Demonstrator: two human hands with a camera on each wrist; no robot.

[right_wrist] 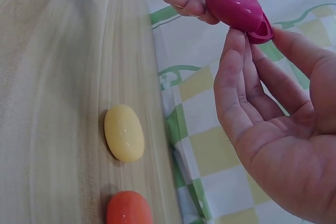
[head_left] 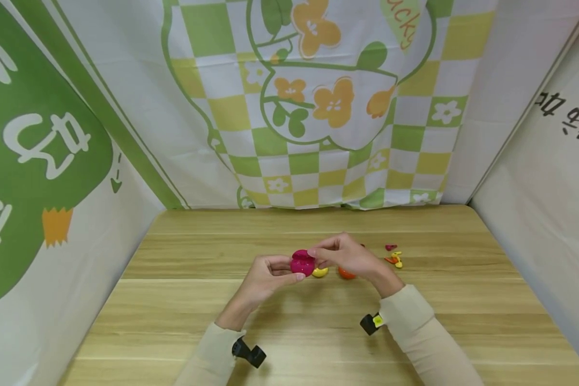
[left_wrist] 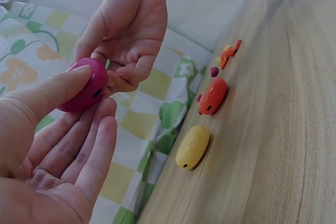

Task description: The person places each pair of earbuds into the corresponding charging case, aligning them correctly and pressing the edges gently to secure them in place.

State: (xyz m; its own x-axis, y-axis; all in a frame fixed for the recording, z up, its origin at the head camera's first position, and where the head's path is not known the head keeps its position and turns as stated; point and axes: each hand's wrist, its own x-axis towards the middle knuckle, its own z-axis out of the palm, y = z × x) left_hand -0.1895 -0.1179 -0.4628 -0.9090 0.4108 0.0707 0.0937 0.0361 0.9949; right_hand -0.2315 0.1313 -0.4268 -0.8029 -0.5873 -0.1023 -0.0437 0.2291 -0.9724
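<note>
Above the table, my left hand holds a glossy magenta plastic egg-shaped shell, thumb on one side and fingertips on the other. A dark slot shows in its side in the left wrist view. My right hand pinches a hollow magenta piece at the shell's end, between thumb and fingertips. This piece stands at an angle to the shell, with a gap between them. Below the hands lie a yellow egg-shaped piece and an orange one, each with a small dark slot.
Small yellow and orange parts lie in a loose cluster on the wooden table, right of the hands. A small magenta part lies just behind them. A checked cloth hangs at the table's back edge.
</note>
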